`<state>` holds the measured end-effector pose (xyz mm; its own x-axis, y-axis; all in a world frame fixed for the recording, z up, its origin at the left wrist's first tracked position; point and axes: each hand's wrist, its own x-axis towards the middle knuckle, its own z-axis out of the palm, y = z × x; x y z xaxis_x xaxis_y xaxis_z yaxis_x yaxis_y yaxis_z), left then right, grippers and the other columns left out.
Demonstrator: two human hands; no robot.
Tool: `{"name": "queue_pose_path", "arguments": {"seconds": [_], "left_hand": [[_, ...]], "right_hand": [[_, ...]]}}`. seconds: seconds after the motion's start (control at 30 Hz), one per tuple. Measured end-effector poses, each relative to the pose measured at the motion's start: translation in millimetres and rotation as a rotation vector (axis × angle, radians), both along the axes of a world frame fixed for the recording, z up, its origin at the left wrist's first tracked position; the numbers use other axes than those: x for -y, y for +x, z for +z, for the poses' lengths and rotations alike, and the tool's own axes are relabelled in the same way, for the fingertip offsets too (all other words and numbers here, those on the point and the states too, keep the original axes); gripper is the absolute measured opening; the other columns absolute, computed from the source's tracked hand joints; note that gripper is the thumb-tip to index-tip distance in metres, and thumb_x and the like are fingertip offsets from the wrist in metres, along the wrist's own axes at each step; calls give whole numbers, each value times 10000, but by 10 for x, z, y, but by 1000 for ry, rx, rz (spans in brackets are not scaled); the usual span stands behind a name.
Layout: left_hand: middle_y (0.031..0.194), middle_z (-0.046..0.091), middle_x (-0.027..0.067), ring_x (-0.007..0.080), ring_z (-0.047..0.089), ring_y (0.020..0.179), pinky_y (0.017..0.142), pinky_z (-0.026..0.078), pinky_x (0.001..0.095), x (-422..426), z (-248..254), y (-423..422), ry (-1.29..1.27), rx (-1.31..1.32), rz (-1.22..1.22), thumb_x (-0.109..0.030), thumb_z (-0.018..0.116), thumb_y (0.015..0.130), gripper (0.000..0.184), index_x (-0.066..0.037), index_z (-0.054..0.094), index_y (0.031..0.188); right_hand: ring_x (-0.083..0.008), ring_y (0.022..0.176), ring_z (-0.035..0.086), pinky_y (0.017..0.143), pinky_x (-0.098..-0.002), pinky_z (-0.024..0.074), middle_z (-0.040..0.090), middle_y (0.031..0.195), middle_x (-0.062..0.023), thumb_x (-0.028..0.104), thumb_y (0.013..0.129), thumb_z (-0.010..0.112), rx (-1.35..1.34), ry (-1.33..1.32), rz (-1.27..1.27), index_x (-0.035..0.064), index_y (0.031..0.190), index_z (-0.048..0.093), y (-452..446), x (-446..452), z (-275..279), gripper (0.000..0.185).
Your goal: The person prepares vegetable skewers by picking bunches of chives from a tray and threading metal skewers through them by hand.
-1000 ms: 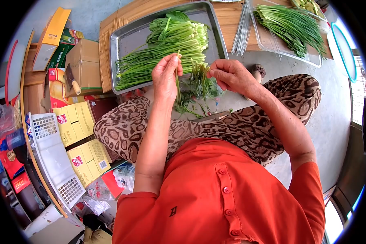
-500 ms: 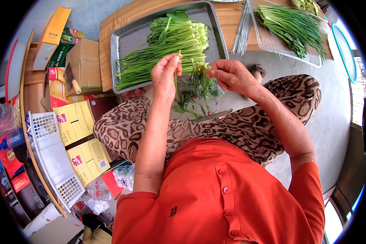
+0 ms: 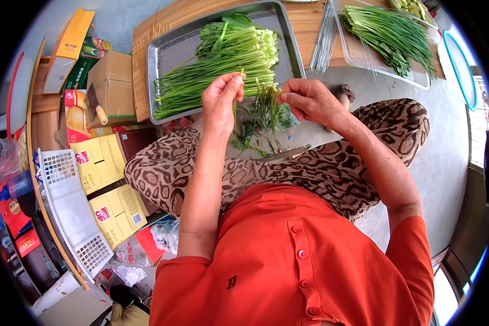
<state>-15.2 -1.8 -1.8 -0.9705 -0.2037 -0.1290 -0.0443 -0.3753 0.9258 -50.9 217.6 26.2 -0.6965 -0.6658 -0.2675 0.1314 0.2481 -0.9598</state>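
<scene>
My left hand [image 3: 221, 100] is closed in a pinch round a thin green vegetable stalk, whose cut tip pokes up above the thumb. Level with it on the other side, my right hand [image 3: 311, 103] has thumb and fingers pressed together; what they hold, if anything, cannot be made out. Yellowish-green stem trimmings [image 3: 267, 103] show just beside its fingertips, over loose leafy scraps [image 3: 255, 133] lower down. Beyond my hands, a metal tray [image 3: 179, 43] carries a thick layer of long green stalks [image 3: 223, 70], pale ends to the right.
A knife [image 3: 284, 155] lies near my lap by the scraps. Metal skewers [image 3: 324, 38] and a clear plastic tub [image 3: 364, 65] of greens stand to the right on the wooden table [image 3: 304, 27]. At left are a cardboard box [image 3: 114, 81], a cleaver [image 3: 96, 105] and a white basket [image 3: 73, 190].
</scene>
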Motion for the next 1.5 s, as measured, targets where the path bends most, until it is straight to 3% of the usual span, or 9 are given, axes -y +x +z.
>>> {"name": "queue_pose_path", "arguments": {"seconds": [0.17,0.23,0.47,0.77,1.07,1.17,1.3,1.4,1.5], "left_hand": [[832,632,21,68,524,650,580,417,203,-31,-7,13,14,-15,-29,-84,650,866,144,17,642,969],[874,626,34,100,553,751,671,447,248,-35,10,19,-76,28,-71,-108,639,879,157,2,629,991],[1028,648,62,112,576,919,880,441,264,-123,24,-47,-22,-85,-274,-172,594,919,188,-12,636,1009],[924,660,39,80,588,827,790,472,220,-89,-106,-57,-13,6,-222,-133,602,909,209,29,638,1037],[912,651,49,97,584,765,712,481,226,-88,-167,10,-20,74,-371,-142,595,912,205,31,641,1011],[915,652,43,92,580,777,724,474,225,-181,-171,19,-56,45,-378,-128,599,909,186,25,644,1003],[886,651,29,83,593,782,717,491,221,-178,-162,15,-71,17,-359,-85,613,894,159,31,643,998],[928,652,39,84,598,832,761,487,219,-60,-82,-1,-122,56,-348,-56,588,900,141,32,643,995],[1001,645,33,98,605,866,765,487,233,276,-357,-145,-530,14,-261,-40,565,889,138,-2,653,988]], "right_hand": [[-29,472,344,446,-208,263,454,551,48,216,967,498,14,25,-12,48,931,603,4,14,66,201],[-57,479,423,468,-245,346,492,521,21,191,932,529,0,17,-28,36,868,616,-5,10,75,189],[-54,455,406,431,-236,316,495,526,18,192,936,535,71,-43,-46,41,888,624,-29,14,83,182],[-24,432,321,400,-195,252,471,559,48,222,960,509,176,25,-19,73,946,607,-65,-42,88,179],[-23,465,340,431,-190,253,473,566,51,190,951,527,81,42,-24,66,923,598,-59,-56,-44,146],[-50,489,430,466,-231,331,510,544,26,153,921,543,51,-13,-27,45,856,611,-70,-38,-100,143],[-27,475,342,443,-199,253,468,565,54,192,949,526,79,6,-4,61,906,596,-56,-105,-51,154],[-23,467,336,434,-197,245,468,562,54,200,951,523,85,1,3,64,916,602,-74,-154,-20,161],[-21,452,328,420,-197,239,470,559,54,201,949,526,144,9,-1,65,930,610,-101,-262,29,161]]}}
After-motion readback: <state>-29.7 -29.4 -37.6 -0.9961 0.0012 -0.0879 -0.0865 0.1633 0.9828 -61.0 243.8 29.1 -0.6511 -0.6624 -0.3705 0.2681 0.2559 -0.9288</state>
